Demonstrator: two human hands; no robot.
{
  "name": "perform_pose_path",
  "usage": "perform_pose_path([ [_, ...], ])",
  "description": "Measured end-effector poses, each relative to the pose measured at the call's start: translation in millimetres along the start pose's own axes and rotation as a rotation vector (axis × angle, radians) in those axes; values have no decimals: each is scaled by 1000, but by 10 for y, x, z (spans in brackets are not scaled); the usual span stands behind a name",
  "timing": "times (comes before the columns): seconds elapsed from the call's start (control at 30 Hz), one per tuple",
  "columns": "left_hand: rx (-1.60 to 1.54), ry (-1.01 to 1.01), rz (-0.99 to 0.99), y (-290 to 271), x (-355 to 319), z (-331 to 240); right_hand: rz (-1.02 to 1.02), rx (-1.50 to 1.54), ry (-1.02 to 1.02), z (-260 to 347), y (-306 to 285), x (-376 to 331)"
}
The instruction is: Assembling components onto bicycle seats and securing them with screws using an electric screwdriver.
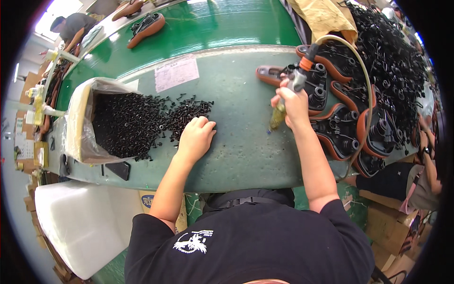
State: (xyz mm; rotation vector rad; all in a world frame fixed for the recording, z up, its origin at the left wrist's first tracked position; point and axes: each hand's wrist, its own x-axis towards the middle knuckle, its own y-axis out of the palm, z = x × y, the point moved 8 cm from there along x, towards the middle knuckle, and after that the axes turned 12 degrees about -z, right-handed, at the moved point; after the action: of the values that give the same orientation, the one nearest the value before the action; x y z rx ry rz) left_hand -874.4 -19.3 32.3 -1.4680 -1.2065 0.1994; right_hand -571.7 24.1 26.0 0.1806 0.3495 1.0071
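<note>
My left hand rests at the right edge of a heap of small black screws on the bench. Its fingers are curled together, and whatever lies in them is hidden. In my right hand is an air screwdriver with an orange ring, its yellowish front end pointing down toward the bench. A pale hose loops from its top over to the right. Beside this hand lie several upturned bicycle saddles, brown-edged with black undersides; one saddle lies just beyond the fingers.
The screws spill from a plastic-lined box tipped on its side at left. A dark phone lies before it. A paper sheet lies farther back, before a green conveyor carrying another saddle. Black parts pile up at right; people work nearby.
</note>
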Motion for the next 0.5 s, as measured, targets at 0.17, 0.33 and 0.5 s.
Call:
perform_pose_path([
  [0.17,-17,-49,-57,-29,-67,83,296,-277,167,-68,-291,-812],
  [0.33,-156,-191,-146,-68,-83,119,487,-428,272,18,-660,-1503],
  [0.5,-915,-679,-486,-194,-253,177,462,-521,19,522,-717,-1662],
])
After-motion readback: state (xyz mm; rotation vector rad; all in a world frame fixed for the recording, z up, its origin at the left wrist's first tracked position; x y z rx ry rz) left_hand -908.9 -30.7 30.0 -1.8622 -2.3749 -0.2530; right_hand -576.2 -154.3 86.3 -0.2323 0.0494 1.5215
